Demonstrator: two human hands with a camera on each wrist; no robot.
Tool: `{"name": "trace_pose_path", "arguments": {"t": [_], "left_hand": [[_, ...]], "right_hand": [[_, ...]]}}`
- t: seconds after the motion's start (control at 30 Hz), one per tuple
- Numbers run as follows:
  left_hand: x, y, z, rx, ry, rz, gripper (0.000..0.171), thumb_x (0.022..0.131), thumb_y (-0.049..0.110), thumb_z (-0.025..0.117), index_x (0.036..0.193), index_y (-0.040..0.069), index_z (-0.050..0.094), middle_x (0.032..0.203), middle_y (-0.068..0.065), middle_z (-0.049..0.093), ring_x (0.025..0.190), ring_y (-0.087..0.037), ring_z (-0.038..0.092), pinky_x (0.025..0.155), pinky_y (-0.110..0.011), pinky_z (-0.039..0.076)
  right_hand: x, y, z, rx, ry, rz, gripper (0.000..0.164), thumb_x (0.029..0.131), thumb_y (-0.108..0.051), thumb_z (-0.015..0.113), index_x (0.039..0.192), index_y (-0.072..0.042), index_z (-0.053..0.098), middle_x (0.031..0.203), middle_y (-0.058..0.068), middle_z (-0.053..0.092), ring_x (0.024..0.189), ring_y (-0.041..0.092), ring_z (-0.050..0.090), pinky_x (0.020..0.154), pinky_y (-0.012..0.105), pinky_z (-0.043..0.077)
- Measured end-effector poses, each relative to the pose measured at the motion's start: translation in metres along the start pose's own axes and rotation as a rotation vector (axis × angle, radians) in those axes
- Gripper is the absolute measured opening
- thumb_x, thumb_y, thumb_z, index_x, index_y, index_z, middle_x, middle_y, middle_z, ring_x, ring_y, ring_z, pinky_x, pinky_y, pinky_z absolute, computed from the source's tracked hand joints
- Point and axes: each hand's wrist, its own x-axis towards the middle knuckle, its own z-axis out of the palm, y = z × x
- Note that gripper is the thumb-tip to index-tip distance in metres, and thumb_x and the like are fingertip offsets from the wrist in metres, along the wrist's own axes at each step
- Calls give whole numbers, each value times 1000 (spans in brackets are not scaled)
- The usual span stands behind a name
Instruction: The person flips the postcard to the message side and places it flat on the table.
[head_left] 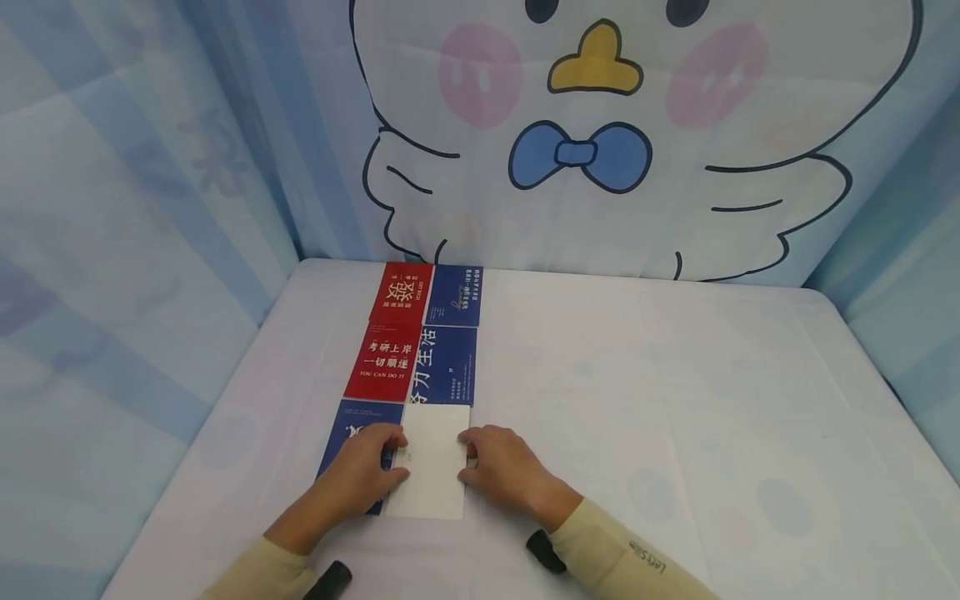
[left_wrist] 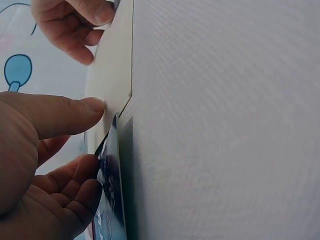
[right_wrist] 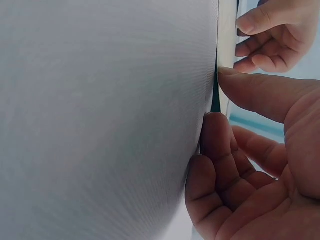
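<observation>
A card [head_left: 431, 475] with its white side up lies at the near end of two columns of printed cards. At its left edge, the left hand [head_left: 363, 467] holds it by thumb and fingertips, the fingers overlapping a blue card [head_left: 378, 411]. Opposite, the right hand [head_left: 506, 468] holds the right edge, thumb tip on top and curled fingers low at the side. In the right wrist view, a thin dark strip shows under the white card [right_wrist: 226, 45]. The left wrist view shows the blue card [left_wrist: 112, 175] standing slightly off the cloth, casting a shadow.
Beyond the hands lie two red cards, one farther [head_left: 401, 293] and one nearer [head_left: 382, 362]. Beside them lie two blue cards, one farther [head_left: 453, 296] and one nearer [head_left: 450, 362]. The white-covered table [head_left: 675, 417] extends right; a patterned curtain [head_left: 585, 225] hangs behind.
</observation>
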Motion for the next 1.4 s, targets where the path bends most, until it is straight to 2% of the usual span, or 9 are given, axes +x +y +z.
{"name": "trace_pose_path", "arguments": {"t": [0.17, 0.27, 0.37, 0.47, 0.83, 1.13, 1.27, 1.4], "left_hand": [[1, 0, 2, -3, -4, -3, 41, 78, 8, 86, 112, 6, 63, 110, -7, 63, 104, -25, 60, 98, -47, 51], [1, -1, 2, -9, -6, 4, 43, 78, 7, 85, 115, 6, 64, 115, -9, 64, 109, -28, 60, 99, -47, 49], [0, -1, 1, -13, -22, 6, 42, 79, 7, 84, 117, 7, 66, 122, -9, 65, 116, -30, 59, 100, -48, 48], [0, 0, 0, -6, -46, -1, 41, 80, 9, 84, 118, 9, 67, 126, -7, 65, 119, -30, 58, 101, -49, 48], [0, -1, -1, 3, -75, -4, 41, 80, 8, 84, 117, 8, 67, 126, -6, 65, 116, -28, 58, 101, -48, 48], [1, -1, -3, 23, -84, -10, 45, 81, 10, 83, 122, 9, 66, 124, -6, 65, 117, -28, 57, 102, -50, 47], [0, -1, -3, 20, -85, 2, 44, 81, 10, 83, 122, 11, 66, 125, -5, 64, 116, -27, 56, 101, -49, 48], [-2, -1, -7, 0, -57, 65, 55, 82, 9, 82, 132, 12, 60, 132, -6, 60, 125, -29, 51, 103, -51, 46]], "right_hand": [[-1, 0, 0, -44, 3, -16, 42, 86, -13, 77, 123, 3, 65, 89, 2, 59, 81, 18, 53, 75, 31, 51], [-2, 0, 0, -74, 11, -29, 43, 87, -14, 77, 125, 2, 64, 105, 8, 63, 93, 22, 59, 88, 35, 54], [-2, 0, 0, -97, 17, -54, 43, 88, -14, 76, 126, 0, 63, 123, 12, 63, 111, 27, 61, 100, 41, 49], [-4, 0, 0, -105, 8, -69, 42, 88, -13, 74, 127, 0, 63, 129, 13, 63, 119, 29, 59, 104, 43, 46], [-6, -2, 0, -161, 0, -88, 41, 89, -15, 74, 126, -1, 63, 127, 12, 63, 117, 28, 60, 102, 42, 48], [-5, -1, -1, -145, 8, -100, 41, 88, -14, 75, 124, -1, 64, 126, 12, 63, 116, 28, 61, 102, 41, 48], [-4, 0, -1, -78, -1, -86, 41, 89, -19, 75, 124, -1, 63, 126, 12, 62, 115, 27, 60, 102, 42, 48], [-3, 2, -9, 17, 18, -63, 44, 91, -26, 73, 127, -2, 63, 124, 11, 62, 103, 23, 60, 94, 41, 52]]}}
